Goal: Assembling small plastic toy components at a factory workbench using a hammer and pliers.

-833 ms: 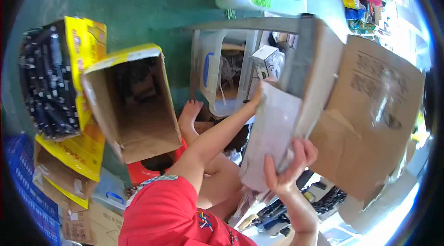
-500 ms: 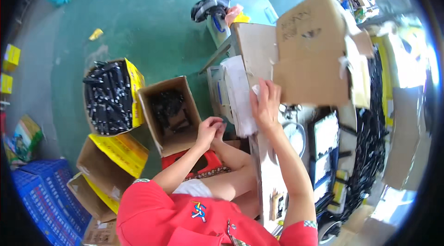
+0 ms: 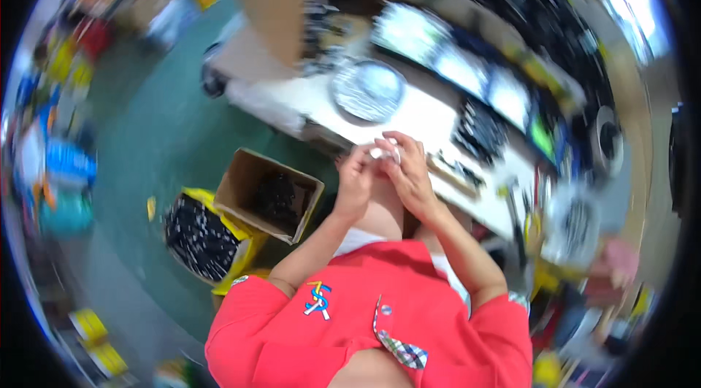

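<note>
Close to the table's near edge, above my lap, my two hands meet. A small white piece (image 3: 385, 154), perhaps crumpled paper or tissue, shows between the fingers; blur hides its exact kind. My left hand (image 3: 354, 182) pinches at its left side. My right hand (image 3: 411, 178) is curled round it from the right. Left of my hands stands an open cardboard carton (image 3: 231, 185) with dark parts at its bottom. Just beyond my fingers, on the white tabletop (image 3: 307, 100), lies a round clear or silvery disc-like thing (image 3: 367, 90).
A yellow-edged box (image 3: 255, 246) full of black parts (image 3: 198, 236) stands on the green floor. Along the table's back run trays (image 3: 412, 32) with white contents. A cluster of black pieces (image 3: 478, 131) and hand tools (image 3: 515, 213) lie to the right. A large cardboard box (image 3: 274, 19) stands on the table's left.
The view has swung right toward the table. My right hand has come away from the white sheets at the table edge, and both hands have come together round the small white piece.
</note>
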A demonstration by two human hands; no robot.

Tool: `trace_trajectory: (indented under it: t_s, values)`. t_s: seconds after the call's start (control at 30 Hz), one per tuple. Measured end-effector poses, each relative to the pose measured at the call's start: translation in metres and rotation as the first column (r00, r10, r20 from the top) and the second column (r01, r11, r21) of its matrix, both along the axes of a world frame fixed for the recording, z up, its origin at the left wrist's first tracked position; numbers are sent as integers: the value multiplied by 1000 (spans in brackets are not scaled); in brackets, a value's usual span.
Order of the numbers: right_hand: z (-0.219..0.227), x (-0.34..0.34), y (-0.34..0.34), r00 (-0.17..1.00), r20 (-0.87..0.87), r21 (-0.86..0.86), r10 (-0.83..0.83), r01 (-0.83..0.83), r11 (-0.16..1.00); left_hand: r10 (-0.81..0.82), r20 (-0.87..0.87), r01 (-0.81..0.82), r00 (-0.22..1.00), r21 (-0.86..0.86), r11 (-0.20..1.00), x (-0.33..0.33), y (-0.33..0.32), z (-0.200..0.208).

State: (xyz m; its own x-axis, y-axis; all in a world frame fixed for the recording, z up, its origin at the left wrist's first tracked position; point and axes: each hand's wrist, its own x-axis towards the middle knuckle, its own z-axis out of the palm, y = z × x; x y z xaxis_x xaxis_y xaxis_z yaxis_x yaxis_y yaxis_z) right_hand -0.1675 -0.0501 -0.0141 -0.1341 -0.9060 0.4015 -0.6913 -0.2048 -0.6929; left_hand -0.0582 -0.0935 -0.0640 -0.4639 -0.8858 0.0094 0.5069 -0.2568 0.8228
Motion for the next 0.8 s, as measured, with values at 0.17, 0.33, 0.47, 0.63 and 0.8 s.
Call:
trace_trajectory:
  t_s: [0.17, 0.33, 0.47, 0.63, 0.8]
  values:
    - [-13, -26, 82, 939, -61, -44, -340, 337, 940, -173, -60, 174, 983, 17, 985, -54, 21, 27]
    - [-28, -28, 133, 909, 233, -93, -346, 375, 922, -202, 153, 231, 967, -209, 950, -86, 66, 9]
    - [-47, -42, 163, 658, 692, 168, -298, 254, 952, -293, 141, 293, 946, 19, 956, -93, 97, 1]
    - [-52, -73, 179, 175, 967, 143, -183, 219, 965, -393, 55, 371, 918, 230, 900, -71, 89, 11]
    - [-37, -92, 201, 95, 992, 51, -84, 309, 950, -462, 10, 458, 887, 108, 882, -70, 85, 5]
